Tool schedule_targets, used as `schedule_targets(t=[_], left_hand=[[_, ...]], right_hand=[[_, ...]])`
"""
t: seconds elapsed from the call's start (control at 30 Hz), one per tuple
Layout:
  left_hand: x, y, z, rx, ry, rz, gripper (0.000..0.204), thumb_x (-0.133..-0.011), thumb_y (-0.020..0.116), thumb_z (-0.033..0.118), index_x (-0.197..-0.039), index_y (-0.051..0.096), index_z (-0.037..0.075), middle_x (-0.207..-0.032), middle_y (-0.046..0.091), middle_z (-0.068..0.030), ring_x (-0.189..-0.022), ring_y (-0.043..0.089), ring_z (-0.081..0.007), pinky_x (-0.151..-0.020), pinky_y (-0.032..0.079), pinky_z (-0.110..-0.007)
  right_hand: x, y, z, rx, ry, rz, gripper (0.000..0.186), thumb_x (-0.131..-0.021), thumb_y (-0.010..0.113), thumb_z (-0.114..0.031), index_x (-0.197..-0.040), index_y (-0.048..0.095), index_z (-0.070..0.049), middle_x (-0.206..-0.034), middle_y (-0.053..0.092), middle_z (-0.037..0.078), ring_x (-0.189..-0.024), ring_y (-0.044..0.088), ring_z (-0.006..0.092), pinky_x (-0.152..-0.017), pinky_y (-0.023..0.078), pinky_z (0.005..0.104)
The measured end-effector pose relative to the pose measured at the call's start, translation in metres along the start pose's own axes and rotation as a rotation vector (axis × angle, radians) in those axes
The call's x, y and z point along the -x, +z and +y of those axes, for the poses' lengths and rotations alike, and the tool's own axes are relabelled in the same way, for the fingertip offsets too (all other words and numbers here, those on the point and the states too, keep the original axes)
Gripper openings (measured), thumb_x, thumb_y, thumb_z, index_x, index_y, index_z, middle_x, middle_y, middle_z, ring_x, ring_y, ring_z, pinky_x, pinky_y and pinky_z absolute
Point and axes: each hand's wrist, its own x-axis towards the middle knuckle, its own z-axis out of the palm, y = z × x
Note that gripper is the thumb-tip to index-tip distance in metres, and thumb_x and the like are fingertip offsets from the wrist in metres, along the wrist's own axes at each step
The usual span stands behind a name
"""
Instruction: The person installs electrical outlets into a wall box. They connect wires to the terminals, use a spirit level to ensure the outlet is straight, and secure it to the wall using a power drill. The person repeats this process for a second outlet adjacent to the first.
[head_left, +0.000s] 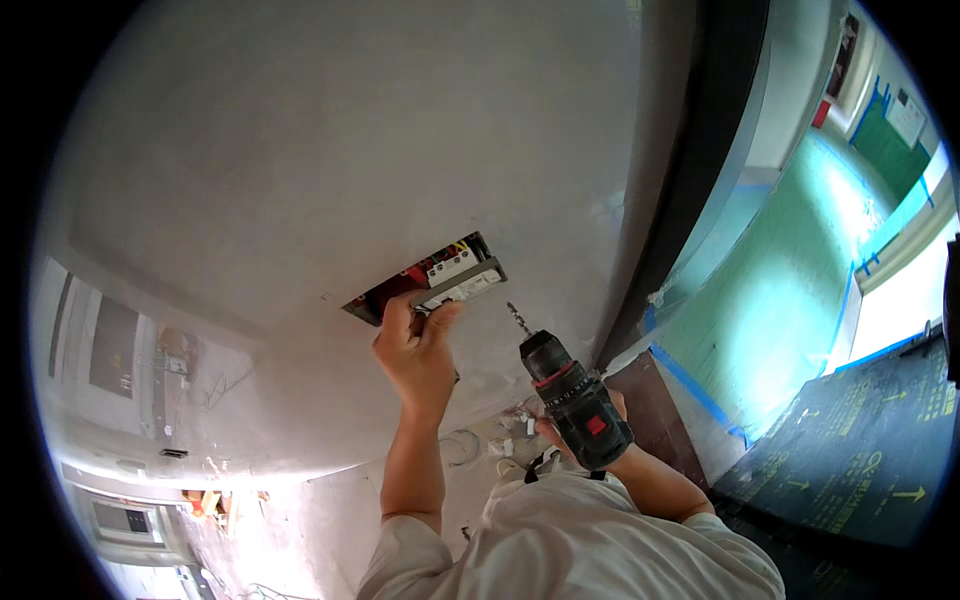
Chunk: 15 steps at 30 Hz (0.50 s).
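Leaving open room, drill bit point(519, 319) near panel point(472, 286) edge

Small pale markings ring the collar point(566, 384) of the black power drill point(585, 425), too small to make out. The dark sheet point(850, 450) at the lower right carries repeated yellow printing: arrows point(908, 495), a looped emblem and rows of small characters, slanted and bent by the lens. On the green panel point(880, 135) at the upper right, a white notice point(907, 118) bears faint print, illegible at this size.
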Motion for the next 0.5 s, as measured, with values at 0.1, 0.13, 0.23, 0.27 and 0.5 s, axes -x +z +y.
schedule_targets(t=[0.1, 0.13, 0.23, 0.27, 0.5], left_hand=[[0.0, -0.002, 0.004, 0.056, -0.02, -0.002, 0.022, -0.089, 0.081, -0.005, -0.104, 0.065, -0.004, -0.084, 0.072, -0.0041, -0.076, 0.06, -0.0054, -0.069, 0.048, -0.02], [0.0, -0.002, 0.004, 0.068, -0.01, 0.004, 0.022, -0.089, 0.081, -0.005, -0.104, 0.065, -0.004, -0.084, 0.072, -0.0046, -0.075, 0.06, -0.0049, -0.068, 0.048, -0.02], [-0.001, -0.001, 0.003, 0.098, 0.005, 0.004, 0.021, -0.09, 0.08, -0.005, -0.104, 0.065, -0.005, -0.083, 0.072, -0.0049, -0.074, 0.06, -0.0047, -0.068, 0.048, -0.02], [-0.001, -0.001, 0.003, 0.104, 0.007, 0.006, 0.021, -0.09, 0.08, -0.005, -0.104, 0.065, -0.004, -0.083, 0.072, -0.0048, -0.074, 0.059, -0.0048, -0.068, 0.048, -0.02], [-0.003, -0.003, 0.005, 0.124, 0.004, -0.016, 0.021, -0.089, 0.08, -0.006, -0.105, 0.065, -0.004, -0.083, 0.072, -0.0043, -0.075, 0.06, -0.0047, -0.069, 0.048, -0.02]], right_hand=[[-0.001, 0.005, 0.009, -0.078, -0.023, -0.041, 0.034, -0.079, 0.084, -0.016, -0.109, 0.07, -0.01, -0.094, 0.071, 0.008, -0.077, 0.071, 0.0263, -0.071, 0.056, 0.0338], [0.004, 0.011, 0.016, -0.106, -0.045, -0.045, 0.032, -0.078, 0.083, -0.016, -0.107, 0.07, -0.01, -0.095, 0.07, 0.008, -0.077, 0.07, 0.0274, -0.07, 0.056, 0.0346], [0.03, 0.046, 0.066, -0.206, -0.067, -0.026, 0.031, -0.076, 0.082, -0.015, -0.105, 0.07, -0.01, -0.097, 0.07, 0.009, -0.079, 0.07, 0.0288, -0.07, 0.056, 0.0365], [0.033, 0.051, 0.069, -0.256, -0.004, -0.038, 0.032, -0.076, 0.082, -0.015, -0.105, 0.07, -0.01, -0.097, 0.069, 0.009, -0.079, 0.07, 0.029, -0.07, 0.056, 0.0368], [0.002, 0.027, 0.032, -0.094, 0.027, -0.019, 0.034, -0.073, 0.083, -0.014, -0.104, 0.07, -0.01, -0.094, 0.069, 0.008, -0.079, 0.069, 0.0291, -0.07, 0.056, 0.0387]])
